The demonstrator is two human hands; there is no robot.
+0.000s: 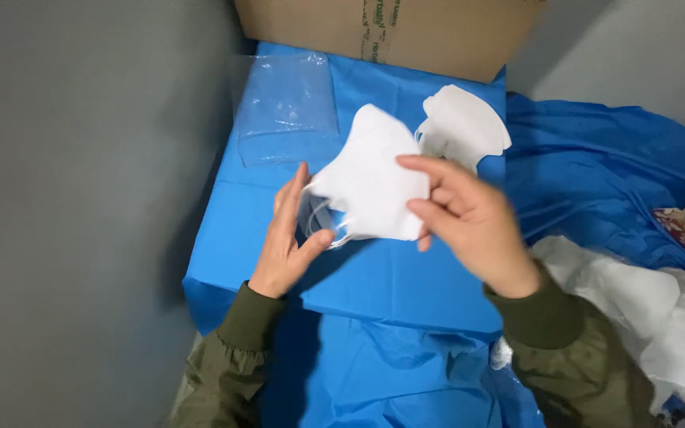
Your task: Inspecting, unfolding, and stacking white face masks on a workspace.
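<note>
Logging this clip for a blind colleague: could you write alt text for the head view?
Two hands, left hand and right hand, hold a folded white face mask above a blue-covered surface. A second white mask, a clear plastic bag and a cardboard box lie behind.

Left hand [287, 238] upright — right hand [461, 214] pinching.

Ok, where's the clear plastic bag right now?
In the head view, the clear plastic bag lies flat on the blue cloth, upper left, just below the cardboard box.
</note>
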